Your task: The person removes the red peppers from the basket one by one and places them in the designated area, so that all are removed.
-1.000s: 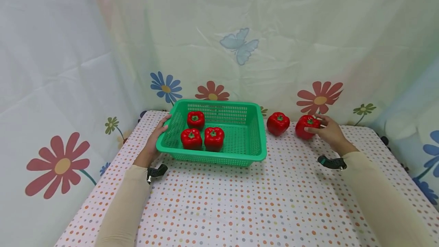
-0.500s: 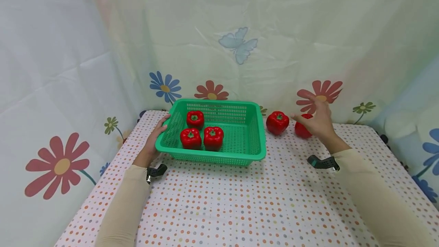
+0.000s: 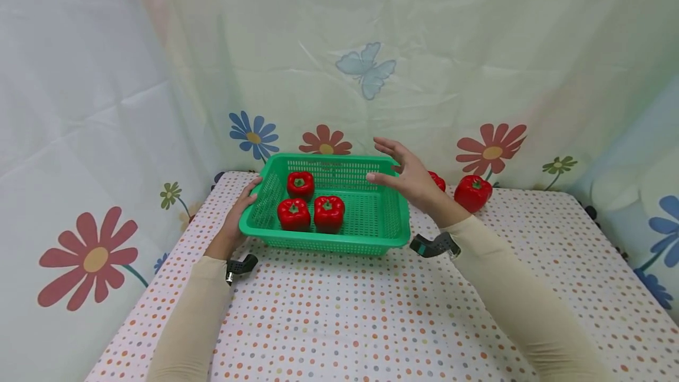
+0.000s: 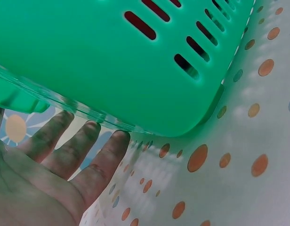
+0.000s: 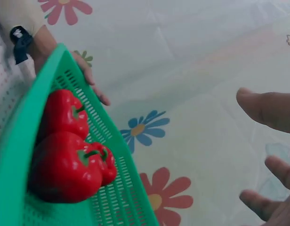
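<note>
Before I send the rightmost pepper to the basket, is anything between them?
Yes. Another pepper, partly hidden behind the right hand in the head view, sits between the rightmost pepper and the basket. The basket's raised right side also stands in the way.

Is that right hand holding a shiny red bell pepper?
No, the right hand hangs in the air with nothing in it, near the rectangular green plastic basket.

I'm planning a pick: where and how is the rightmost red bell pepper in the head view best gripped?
Probably by opposite sides of the red bell pepper, from above: it rests on the dotted tablecloth with its green stem upward, top uncovered, flanks rounded.
</note>
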Demonstrator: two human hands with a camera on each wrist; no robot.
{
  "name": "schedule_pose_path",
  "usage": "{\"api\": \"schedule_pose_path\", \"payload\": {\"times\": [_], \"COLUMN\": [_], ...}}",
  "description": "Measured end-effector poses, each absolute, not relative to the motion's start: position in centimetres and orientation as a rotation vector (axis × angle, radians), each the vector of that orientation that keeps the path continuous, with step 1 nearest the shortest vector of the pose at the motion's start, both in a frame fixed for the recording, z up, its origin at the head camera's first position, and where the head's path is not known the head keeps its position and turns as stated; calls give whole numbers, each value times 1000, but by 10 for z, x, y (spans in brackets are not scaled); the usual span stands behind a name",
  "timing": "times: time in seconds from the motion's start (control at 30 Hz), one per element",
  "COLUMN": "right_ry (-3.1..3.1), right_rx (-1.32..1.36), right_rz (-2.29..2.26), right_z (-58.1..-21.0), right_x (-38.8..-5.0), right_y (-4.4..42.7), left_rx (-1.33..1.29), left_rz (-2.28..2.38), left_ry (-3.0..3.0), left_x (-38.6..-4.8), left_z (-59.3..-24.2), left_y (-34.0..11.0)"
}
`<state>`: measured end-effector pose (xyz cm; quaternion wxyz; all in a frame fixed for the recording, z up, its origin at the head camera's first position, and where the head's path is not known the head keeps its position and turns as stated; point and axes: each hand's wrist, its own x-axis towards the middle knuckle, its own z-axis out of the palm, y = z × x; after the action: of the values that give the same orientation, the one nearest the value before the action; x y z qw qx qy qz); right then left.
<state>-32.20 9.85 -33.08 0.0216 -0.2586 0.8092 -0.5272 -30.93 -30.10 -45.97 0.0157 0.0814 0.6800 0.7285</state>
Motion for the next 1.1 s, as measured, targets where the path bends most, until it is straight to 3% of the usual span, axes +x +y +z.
{"api": "schedule_pose_path", "payload": {"times": [0.2,0.4,0.63,1.1], "right_ry": [2397,2225,2046,2114], "right_rx": [-986,-1165,-1164,-1046], "right_rz": [-1465,-1391,-1275,-924], "right_z": [-328,-359,-388,-398], "right_x": [-366,-402,-403,-400], "right_y": [61,37,27,24], "left_rx": [259,251,242,250], "left_rz": [2254,2244,2228,2240], "left_ry": [2130,2131,2164,2131], "left_x": [-311,-311,-311,-301], "left_z": [-456,-457,-461,-449], "left_y": [-303,-301,-302,-297]}}
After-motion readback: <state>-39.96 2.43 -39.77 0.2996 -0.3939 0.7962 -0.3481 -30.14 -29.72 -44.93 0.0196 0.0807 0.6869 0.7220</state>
